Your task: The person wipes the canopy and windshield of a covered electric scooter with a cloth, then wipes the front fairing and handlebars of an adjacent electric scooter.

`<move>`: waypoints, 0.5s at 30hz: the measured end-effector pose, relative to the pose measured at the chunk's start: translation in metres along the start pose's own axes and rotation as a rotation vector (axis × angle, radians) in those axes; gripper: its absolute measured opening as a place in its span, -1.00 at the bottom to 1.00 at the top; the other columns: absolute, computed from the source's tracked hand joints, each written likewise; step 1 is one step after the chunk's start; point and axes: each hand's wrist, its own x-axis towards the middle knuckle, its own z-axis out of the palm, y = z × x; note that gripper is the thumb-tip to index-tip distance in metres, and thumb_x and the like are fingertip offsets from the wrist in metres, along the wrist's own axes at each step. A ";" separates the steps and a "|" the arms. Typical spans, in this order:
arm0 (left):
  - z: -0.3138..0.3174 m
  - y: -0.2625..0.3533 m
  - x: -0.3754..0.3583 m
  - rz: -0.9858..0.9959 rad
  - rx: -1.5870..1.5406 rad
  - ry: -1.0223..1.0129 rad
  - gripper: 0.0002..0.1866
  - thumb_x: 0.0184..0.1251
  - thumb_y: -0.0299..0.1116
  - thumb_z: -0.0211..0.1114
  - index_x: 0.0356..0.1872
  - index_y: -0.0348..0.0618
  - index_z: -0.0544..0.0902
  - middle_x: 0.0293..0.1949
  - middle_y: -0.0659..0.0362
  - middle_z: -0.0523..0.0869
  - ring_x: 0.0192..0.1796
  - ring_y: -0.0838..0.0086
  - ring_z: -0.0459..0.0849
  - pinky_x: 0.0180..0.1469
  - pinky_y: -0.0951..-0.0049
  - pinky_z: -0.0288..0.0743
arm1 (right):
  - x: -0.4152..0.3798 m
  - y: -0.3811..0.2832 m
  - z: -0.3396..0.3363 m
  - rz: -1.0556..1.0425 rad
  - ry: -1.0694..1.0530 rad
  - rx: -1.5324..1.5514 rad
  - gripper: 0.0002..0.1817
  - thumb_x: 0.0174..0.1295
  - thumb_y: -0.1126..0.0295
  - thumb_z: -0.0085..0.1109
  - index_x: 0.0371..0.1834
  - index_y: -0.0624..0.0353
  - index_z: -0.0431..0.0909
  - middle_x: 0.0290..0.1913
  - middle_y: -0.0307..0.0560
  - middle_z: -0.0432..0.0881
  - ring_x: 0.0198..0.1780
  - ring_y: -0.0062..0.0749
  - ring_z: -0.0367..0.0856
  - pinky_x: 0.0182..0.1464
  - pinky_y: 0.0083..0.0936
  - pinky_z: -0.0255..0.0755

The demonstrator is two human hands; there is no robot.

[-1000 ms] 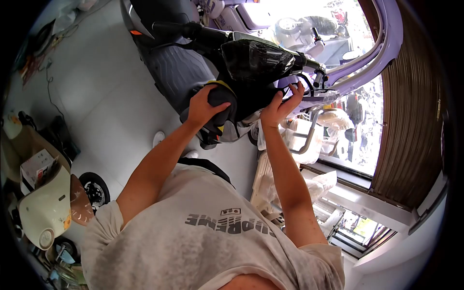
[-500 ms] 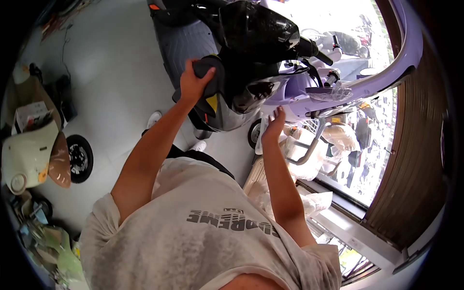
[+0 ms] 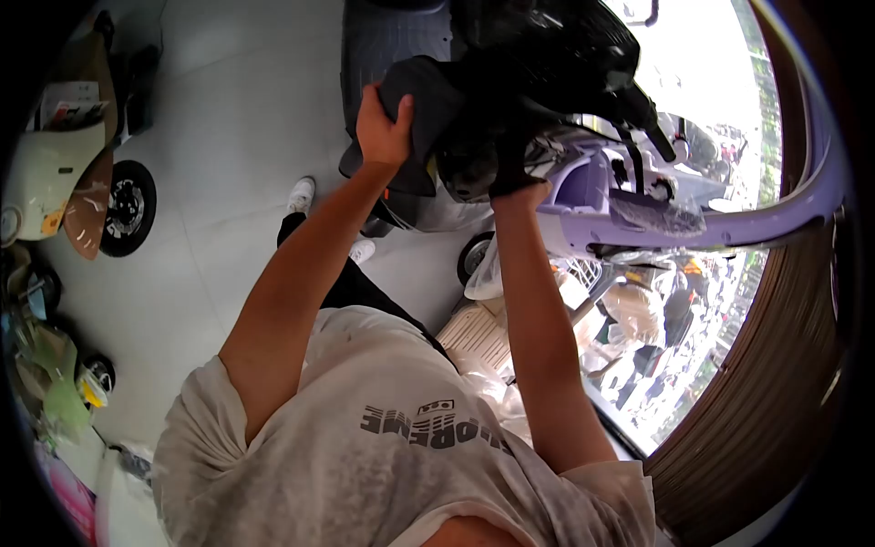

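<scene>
My left hand (image 3: pixel 386 130) is closed on a dark grey curved piece (image 3: pixel 424 96) at the side of a black scooter (image 3: pixel 547 46), thumb and fingers on its near edge. My right hand (image 3: pixel 520 187) reaches in beside the scooter's glossy black bodywork, close to a purple scooter (image 3: pixel 583 230). Its fingers are lost in dark shadow among the black parts. The black scooter's handlebar grip (image 3: pixel 658 137) points to the right, above the purple scooter's frame.
A cream scooter body (image 3: pixel 55 173) and a black wheel (image 3: pixel 128 208) stand at the left. Clear-wrapped parts (image 3: pixel 633 310) and a beige slatted piece (image 3: pixel 478 333) lie at lower right. A brown ribbed shutter (image 3: pixel 756 392) borders the bright doorway.
My right hand has moved from the purple scooter's edge in among the black parts. My left hand still holds the grey piece. The view has shifted, with the scooters further right and up.
</scene>
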 end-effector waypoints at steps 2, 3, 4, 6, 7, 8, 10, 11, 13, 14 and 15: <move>-0.002 -0.007 -0.008 0.007 0.020 -0.038 -0.37 0.40 0.04 0.28 0.24 -0.31 0.47 0.01 -0.27 0.68 0.11 -0.20 0.66 0.17 0.04 0.51 | 0.008 0.005 0.001 -0.033 -0.149 0.032 -0.29 0.35 -0.07 -0.33 0.44 0.06 0.43 0.37 0.04 0.52 0.38 0.00 0.49 0.43 -0.06 0.40; -0.003 -0.013 -0.011 -0.003 0.023 -0.032 -0.37 0.40 0.04 0.28 0.24 -0.31 0.47 0.01 -0.27 0.68 0.11 -0.20 0.66 0.17 0.04 0.51 | 0.014 0.005 -0.005 -0.027 -0.148 0.023 -0.29 0.35 -0.07 -0.33 0.44 0.06 0.43 0.37 0.04 0.52 0.38 0.00 0.49 0.43 -0.06 0.40; -0.005 -0.019 -0.014 0.011 0.006 -0.044 -0.37 0.40 0.03 0.27 0.24 -0.32 0.47 0.05 -0.28 0.66 0.13 -0.21 0.64 0.18 0.03 0.50 | 0.018 0.004 -0.011 0.014 -0.112 0.075 -0.28 0.34 -0.10 -0.33 0.44 0.04 0.44 0.37 0.03 0.52 0.39 -0.01 0.48 0.46 -0.07 0.37; -0.004 -0.031 -0.022 0.023 -0.017 -0.073 -0.37 0.40 0.03 0.25 0.24 -0.33 0.47 0.09 -0.29 0.65 0.16 -0.22 0.62 0.19 0.03 0.49 | -0.008 0.006 0.014 -0.037 0.032 -0.002 -0.25 0.32 -0.19 -0.28 0.44 -0.02 0.44 0.37 0.01 0.51 0.42 -0.06 0.44 0.52 -0.10 0.28; -0.004 -0.037 -0.026 0.043 -0.009 -0.072 -0.38 0.40 0.02 0.24 0.23 -0.34 0.47 0.08 -0.28 0.63 0.16 -0.23 0.61 0.20 0.04 0.47 | -0.012 0.006 0.014 -0.041 0.033 -0.004 -0.25 0.32 -0.19 -0.28 0.44 -0.02 0.44 0.37 0.01 0.51 0.42 -0.06 0.44 0.52 -0.10 0.28; -0.005 -0.041 -0.026 0.063 -0.002 -0.064 -0.39 0.40 0.00 0.23 0.22 -0.35 0.48 0.08 -0.28 0.62 0.16 -0.23 0.59 0.21 0.06 0.46 | -0.012 0.007 0.015 -0.066 0.055 -0.028 -0.25 0.32 -0.21 -0.26 0.44 -0.01 0.44 0.37 0.00 0.51 0.42 -0.06 0.43 0.52 -0.11 0.27; -0.013 -0.043 -0.030 0.080 -0.043 -0.107 -0.41 0.38 -0.03 0.23 0.22 -0.34 0.48 0.05 -0.26 0.61 0.14 -0.23 0.58 0.21 0.09 0.45 | -0.002 0.005 0.003 -0.074 0.046 -0.050 -0.21 0.36 -0.28 -0.25 0.47 -0.01 0.41 0.43 -0.02 0.48 0.47 -0.05 0.39 0.58 -0.12 0.19; -0.016 -0.045 -0.031 0.104 -0.083 -0.156 -0.43 0.36 -0.06 0.24 0.21 -0.33 0.49 0.02 -0.24 0.60 0.13 -0.22 0.57 0.22 0.12 0.44 | 0.008 0.004 -0.010 -0.078 0.048 -0.054 -0.21 0.36 -0.28 -0.25 0.47 -0.01 0.41 0.43 -0.02 0.48 0.47 -0.05 0.39 0.58 -0.12 0.19; -0.013 -0.062 -0.038 0.213 -0.075 -0.130 -0.47 0.29 -0.17 0.26 0.20 -0.30 0.51 0.00 -0.16 0.59 0.10 -0.10 0.58 0.20 0.19 0.44 | 0.019 0.004 -0.028 -0.093 0.038 0.045 -0.17 0.39 -0.33 -0.28 0.54 -0.01 0.34 0.52 -0.06 0.40 0.53 -0.05 0.32 0.61 -0.11 0.13; -0.008 -0.064 -0.039 0.102 -0.077 -0.212 -0.47 0.29 -0.23 0.27 0.23 -0.28 0.50 0.04 -0.13 0.59 0.11 -0.04 0.58 0.20 0.22 0.45 | 0.005 0.003 -0.015 -0.109 0.042 -0.158 -0.12 0.42 -0.37 -0.38 0.62 -0.03 0.24 0.60 -0.09 0.30 0.60 -0.08 0.23 0.64 -0.11 0.07; -0.004 -0.073 -0.047 -0.014 -0.078 -0.298 -0.47 0.29 -0.28 0.28 0.26 -0.26 0.50 0.07 -0.09 0.60 0.13 0.02 0.59 0.20 0.24 0.45 | 0.001 0.001 -0.013 -0.114 0.054 -0.164 -0.12 0.42 -0.37 -0.38 0.62 -0.03 0.24 0.60 -0.09 0.30 0.60 -0.08 0.23 0.64 -0.11 0.07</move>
